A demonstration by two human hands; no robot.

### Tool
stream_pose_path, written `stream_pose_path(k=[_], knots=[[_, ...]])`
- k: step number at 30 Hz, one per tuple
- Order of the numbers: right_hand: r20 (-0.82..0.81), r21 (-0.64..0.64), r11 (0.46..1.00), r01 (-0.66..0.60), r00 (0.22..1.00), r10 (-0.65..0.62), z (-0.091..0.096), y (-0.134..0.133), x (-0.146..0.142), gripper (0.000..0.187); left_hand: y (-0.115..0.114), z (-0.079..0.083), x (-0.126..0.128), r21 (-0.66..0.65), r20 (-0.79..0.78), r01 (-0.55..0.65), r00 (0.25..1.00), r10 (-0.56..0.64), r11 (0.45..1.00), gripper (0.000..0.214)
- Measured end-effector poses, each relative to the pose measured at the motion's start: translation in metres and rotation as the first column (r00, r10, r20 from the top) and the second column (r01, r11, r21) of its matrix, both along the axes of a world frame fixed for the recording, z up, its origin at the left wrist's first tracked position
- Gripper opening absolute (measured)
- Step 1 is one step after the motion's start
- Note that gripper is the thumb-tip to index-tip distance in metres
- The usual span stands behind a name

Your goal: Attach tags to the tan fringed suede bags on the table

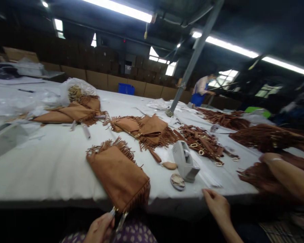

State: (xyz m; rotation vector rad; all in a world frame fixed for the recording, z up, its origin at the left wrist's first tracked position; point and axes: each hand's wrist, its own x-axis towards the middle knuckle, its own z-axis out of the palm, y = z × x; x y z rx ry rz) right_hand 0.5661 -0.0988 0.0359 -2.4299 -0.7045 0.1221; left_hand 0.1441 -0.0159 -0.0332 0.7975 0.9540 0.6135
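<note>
A brown suede bag (119, 175) with fringed edges lies at the table's front edge, its near corner over the edge. My left hand (101, 227) is closed on a strap end at that corner, which looks wrapped in pale, clear material. A second wrapped strap end (122, 221) hangs beside it. My right hand (218, 206) pinches with thumb and forefinger near the edge; anything between the fingertips is too faint to make out. Just beyond it stand a grey tape dispenser (184, 162) and a round roll (177, 182).
More fringed bags (152, 130) lie behind, with a heap of brown straps with gold rings (200, 141) to the right. Another person's arm (281, 168) rests on dark brown fringed pieces. A metal post (192, 64) rises from the table. A co-worker (201, 89) stands far back.
</note>
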Motion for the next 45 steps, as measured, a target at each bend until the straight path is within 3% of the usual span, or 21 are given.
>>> stream_pose_path(k=[3, 5, 8, 11, 13, 15, 20, 30, 35, 42, 45], knots=[[-0.084, -0.04, 0.995, -0.089, 0.993, 0.086, -0.006, 0.004, -0.034, 0.037, 0.001, 0.003, -0.002, 0.086, -0.031, -0.01, 0.999, 0.013, 0.996, 0.059], [-0.221, 0.025, 0.945, -0.325, 0.92, 0.323, -0.004, 0.015, -0.076, 0.037, 0.003, 0.006, -0.004, 0.214, -0.145, -0.024, 0.988, 0.056, 0.976, 0.056], [-0.374, 0.199, 0.741, -0.641, 0.65, 0.662, 0.008, 0.032, -0.155, 0.036, 0.004, 0.009, -0.007, 0.419, -0.292, 0.012, 0.948, 0.123, 0.908, 0.052], [-0.422, 0.33, 0.562, -0.758, 0.414, 0.806, 0.016, 0.046, -0.222, 0.037, 0.001, 0.009, -0.007, 0.53, -0.352, 0.063, 0.923, 0.152, 0.846, 0.046], [-0.431, 0.381, 0.49, -0.784, 0.318, 0.844, 0.013, 0.056, -0.251, 0.038, 0.0, 0.007, -0.008, 0.576, -0.394, 0.096, 0.903, 0.173, 0.812, 0.04], [-0.434, 0.408, 0.457, -0.791, 0.272, 0.859, 0.006, 0.064, -0.267, 0.039, -0.002, 0.005, -0.009, 0.612, -0.446, 0.131, 0.872, 0.203, 0.78, 0.034], [-0.432, 0.385, 0.468, -0.795, 0.293, 0.853, -0.01, 0.078, -0.284, 0.039, -0.004, 0.002, -0.012, 0.66, -0.541, 0.219, 0.802, 0.253, 0.718, 0.023], [-0.355, 0.186, 0.512, -0.839, 0.428, 0.831, -0.022, 0.085, -0.293, 0.041, -0.009, -0.009, -0.013, 0.68, -0.616, 0.293, 0.726, 0.306, 0.672, 0.02], [-0.422, 0.296, 0.503, -0.812, 0.362, 0.831, -0.026, 0.082, -0.288, 0.034, -0.006, -0.011, -0.012, 0.658, -0.583, 0.254, 0.768, 0.266, 0.709, 0.023], [-0.582, 0.456, 0.552, -0.698, 0.235, 0.779, -0.023, 0.076, -0.28, 0.037, -0.005, -0.016, -0.012, 0.683, -0.545, 0.207, 0.783, 0.3, 0.701, 0.024], [-0.575, 0.484, 0.512, -0.71, 0.184, 0.798, -0.018, 0.076, -0.28, 0.034, -0.005, -0.014, -0.013, 0.672, -0.544, 0.208, 0.79, 0.284, 0.71, 0.022]])
